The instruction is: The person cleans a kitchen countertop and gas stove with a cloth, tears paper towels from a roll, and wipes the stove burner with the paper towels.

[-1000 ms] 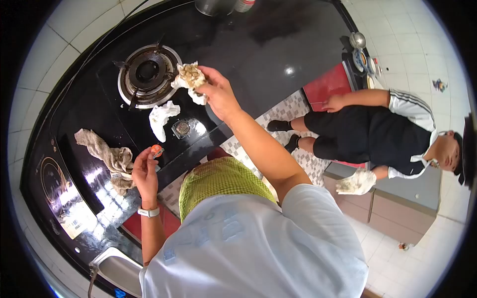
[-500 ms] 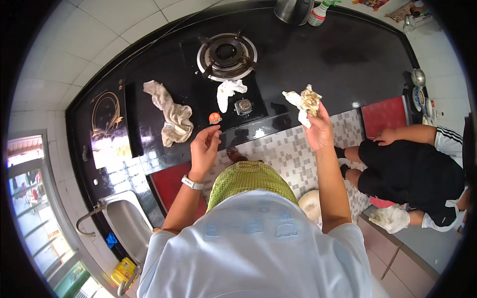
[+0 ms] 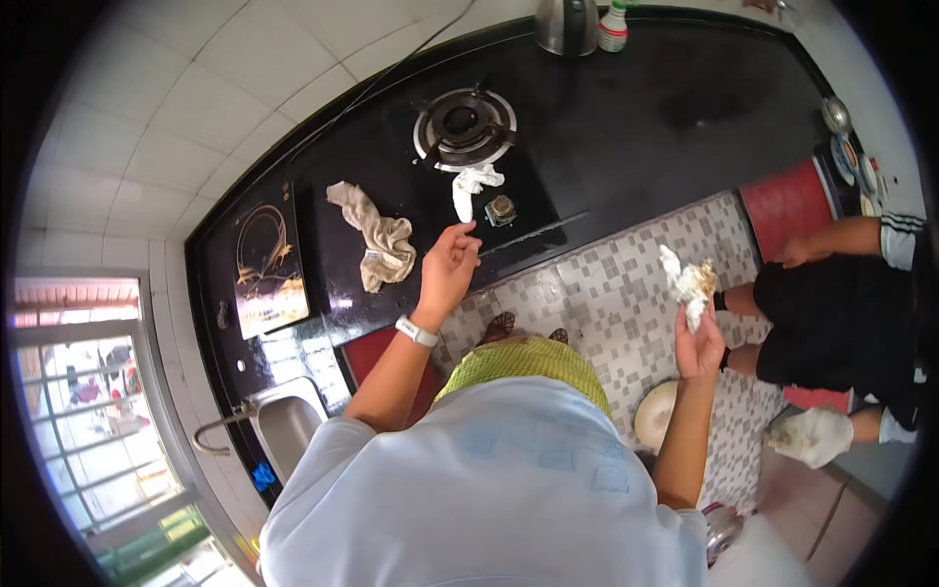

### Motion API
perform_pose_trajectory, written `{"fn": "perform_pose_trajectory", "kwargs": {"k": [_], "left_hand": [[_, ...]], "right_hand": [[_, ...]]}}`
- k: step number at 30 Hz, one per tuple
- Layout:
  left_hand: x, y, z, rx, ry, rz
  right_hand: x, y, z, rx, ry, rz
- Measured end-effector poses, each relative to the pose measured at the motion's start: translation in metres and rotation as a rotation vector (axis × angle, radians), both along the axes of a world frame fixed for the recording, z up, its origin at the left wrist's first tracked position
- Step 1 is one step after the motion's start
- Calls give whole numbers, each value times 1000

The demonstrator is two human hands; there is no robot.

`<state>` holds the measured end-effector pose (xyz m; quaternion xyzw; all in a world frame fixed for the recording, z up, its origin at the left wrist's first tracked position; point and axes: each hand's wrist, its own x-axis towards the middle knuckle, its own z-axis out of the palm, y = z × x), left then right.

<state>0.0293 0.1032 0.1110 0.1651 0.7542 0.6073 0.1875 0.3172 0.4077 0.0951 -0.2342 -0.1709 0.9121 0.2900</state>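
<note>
My right hand point(image 3: 699, 344) pinches a crumpled paper towel point(image 3: 691, 284), white with brown stains. It holds this over the tiled floor, away from the counter. My left hand point(image 3: 450, 264) hovers at the counter's front edge with loosely bent fingers and nothing visible in them. Just beyond its fingertips lies a white crumpled tissue point(image 3: 474, 186), with the stove knob point(image 3: 501, 209) to the right. The gas burner point(image 3: 464, 122) sits behind them. A twisted greyish-beige rag point(image 3: 377, 240) rests on the black counter left of my hand.
A kettle point(image 3: 567, 26) and a spray bottle point(image 3: 612, 27) stand at the back. The sink point(image 3: 289, 423) is at left. On the right, another person point(image 3: 831, 318) in black shorts holds a whitish cloth point(image 3: 812, 437). A round pale lid-like object point(image 3: 655, 415) is low beside my right arm.
My right hand has moved with the paper towel from the counter edge out over the floor, rightward and lower. The orange sticker near my left fingertips is no longer visible. The view has shifted.
</note>
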Motion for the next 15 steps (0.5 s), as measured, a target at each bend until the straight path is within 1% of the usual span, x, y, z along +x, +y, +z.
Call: {"fn": "perform_pose_trajectory", "kwargs": {"k": [1,2,3,4,5,6,7,8,11,13,15], "left_hand": [[-9,6,5,27,2,-14],[-7,21,7,58,-22,-74],[-9,26,14,34,14,-111],[-15,31,14,5,127,-150],[-18,29,20,19,57,-175],[-19,31,19,42,26,-225],[-23,36,5,89,-42,-258],[-30,33,-3,57,-101,-285],[-26,46,-21,-29,-59,-454],[-13,60,-18,-76,-66,-540],[-17,72,-27,-82,-92,-646]], "right_hand": [[19,-6,-3,-45,56,-37],[46,-19,0,-184,52,-165],[69,-28,-11,-192,121,-181],[84,-37,-16,-255,237,-164],[94,-59,-19,-295,232,-301],[96,-74,-13,-238,192,-402],[101,-80,-9,-271,211,-392],[100,-90,-11,-252,210,-433],[116,-118,-11,-229,191,-535],[129,-142,-9,-232,151,-646],[129,-167,-15,-262,84,-723]]}}
